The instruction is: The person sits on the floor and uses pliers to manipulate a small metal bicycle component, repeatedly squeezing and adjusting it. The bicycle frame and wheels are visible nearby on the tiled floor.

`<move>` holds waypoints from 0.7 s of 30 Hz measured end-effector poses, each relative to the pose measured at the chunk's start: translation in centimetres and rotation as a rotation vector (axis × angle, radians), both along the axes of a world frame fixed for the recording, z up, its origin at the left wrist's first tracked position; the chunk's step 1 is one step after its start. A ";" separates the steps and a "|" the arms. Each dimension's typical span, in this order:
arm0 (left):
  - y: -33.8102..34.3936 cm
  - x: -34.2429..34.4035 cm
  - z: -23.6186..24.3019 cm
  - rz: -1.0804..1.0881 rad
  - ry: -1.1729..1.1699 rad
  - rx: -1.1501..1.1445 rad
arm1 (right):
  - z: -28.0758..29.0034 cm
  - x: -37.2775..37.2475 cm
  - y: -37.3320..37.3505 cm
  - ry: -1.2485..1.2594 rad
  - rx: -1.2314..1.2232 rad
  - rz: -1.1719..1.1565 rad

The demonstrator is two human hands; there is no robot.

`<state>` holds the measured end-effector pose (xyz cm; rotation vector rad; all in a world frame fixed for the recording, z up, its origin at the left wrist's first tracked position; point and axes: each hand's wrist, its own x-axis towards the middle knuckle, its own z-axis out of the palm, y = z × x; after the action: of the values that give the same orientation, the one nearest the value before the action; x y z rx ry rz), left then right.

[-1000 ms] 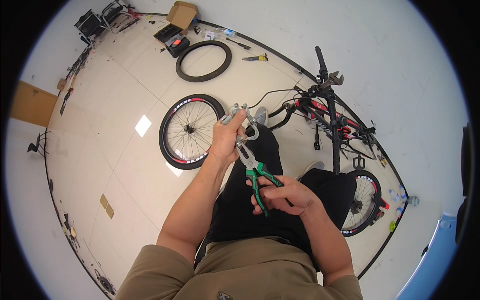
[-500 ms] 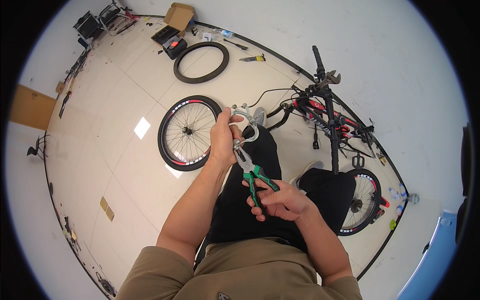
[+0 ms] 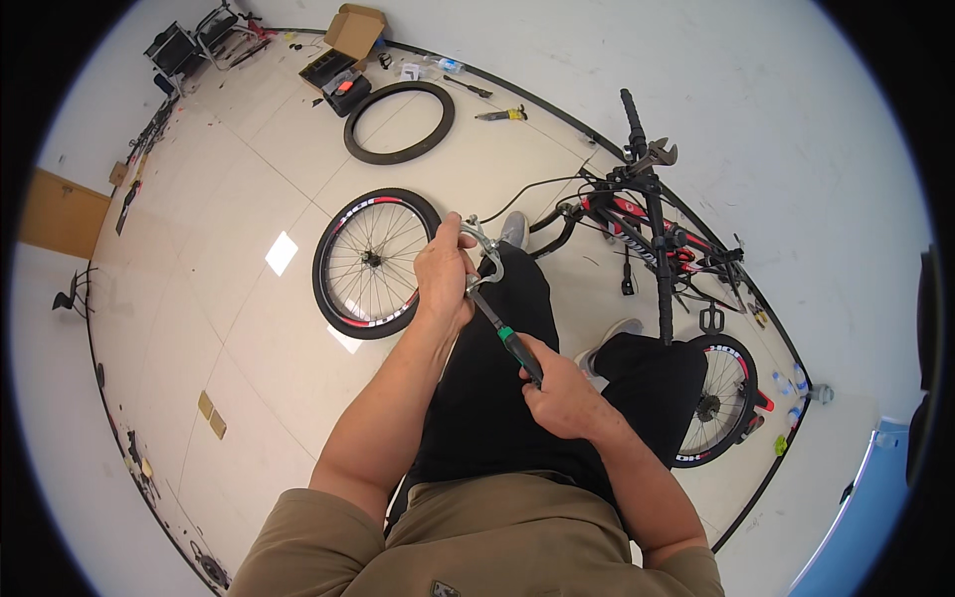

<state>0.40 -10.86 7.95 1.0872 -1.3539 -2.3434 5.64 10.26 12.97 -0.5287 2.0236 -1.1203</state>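
My left hand [image 3: 444, 271] is closed around a silver bicycle brake caliper [image 3: 490, 249], whose curved arms stick out to the right of the fingers above my knee. In my closed right hand [image 3: 559, 390] are pliers [image 3: 509, 338] with green and black handles, seen edge-on. Their metal jaws reach the lower end of the caliper beside my left hand; whether they grip a part there is too small to tell. A spoked bicycle wheel [image 3: 328, 259] with a black tyre lies on the floor just beyond my left hand.
To the right lies a black and red bicycle [image 3: 637, 224] with an adjustable wrench [image 3: 657, 156] on its handlebar area; its rear wheel [image 3: 718, 403] is near my leg. Farther off are a loose tyre [image 3: 360, 146], a cardboard box [image 3: 355, 35], a yellow-handled tool [image 3: 515, 113] and chairs [image 3: 177, 48].
My right hand has turned the pliers edge-on, and their spread handles have come together in its grip. The caliper has tilted slightly in my left hand.
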 end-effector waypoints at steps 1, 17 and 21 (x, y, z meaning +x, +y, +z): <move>0.0 0.0 0.0 0.002 0.005 0.026 | 0.1 0.1 0.0 0.010 0.000 -0.010; 5.7 1.4 1.9 -0.407 0.293 0.615 | -1.5 0.1 9.3 -0.551 -0.530 -0.396; 8.9 1.6 1.7 -0.521 0.235 0.674 | -2.0 1.3 12.3 -0.435 -0.471 -0.512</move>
<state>2.02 -1.94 9.70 0.5800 -0.8374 -3.3274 6.91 22.54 11.02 0.0364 1.5429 -1.8589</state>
